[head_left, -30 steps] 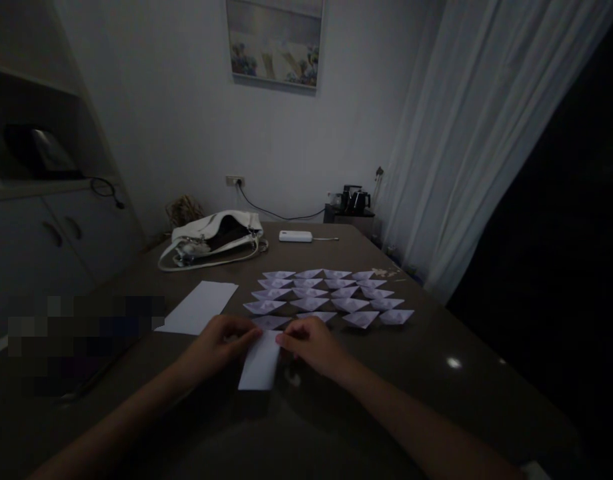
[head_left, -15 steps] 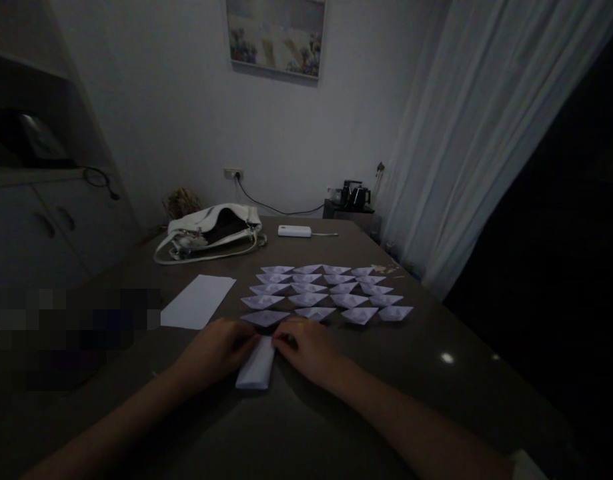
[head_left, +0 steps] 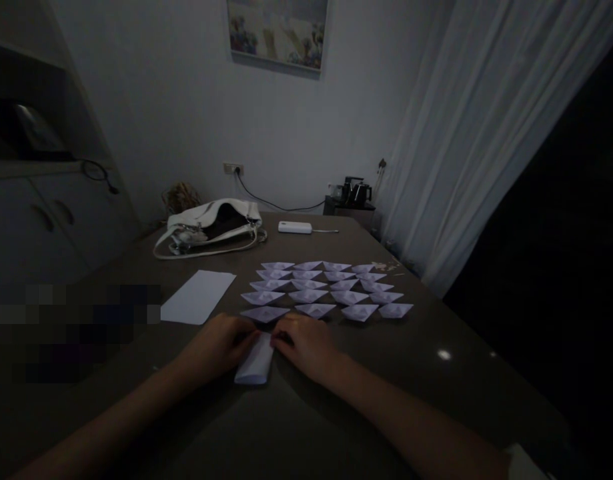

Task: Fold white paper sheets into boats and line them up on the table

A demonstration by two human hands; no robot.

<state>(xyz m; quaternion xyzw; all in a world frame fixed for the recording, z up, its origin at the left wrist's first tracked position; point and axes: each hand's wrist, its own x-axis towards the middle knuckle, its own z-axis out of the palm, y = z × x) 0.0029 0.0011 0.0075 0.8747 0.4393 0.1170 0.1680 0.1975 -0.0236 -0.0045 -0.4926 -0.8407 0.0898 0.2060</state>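
Head view: paper boats [head_left: 326, 292] beyond hands [head_left: 266, 343], handbag [head_left: 209, 227] farther.

Matt white paper strip [head_left: 256, 363] on a smooth, glossy dark table [head_left: 436, 373].

No writing, label, brand, number or sign can be read anywhere in this dim view, neither on the folded paper [head_left: 256, 363], the flat sheet [head_left: 199, 297], the paper boats [head_left: 326, 290], the handbag [head_left: 211, 223] nor the wall picture [head_left: 277, 30].
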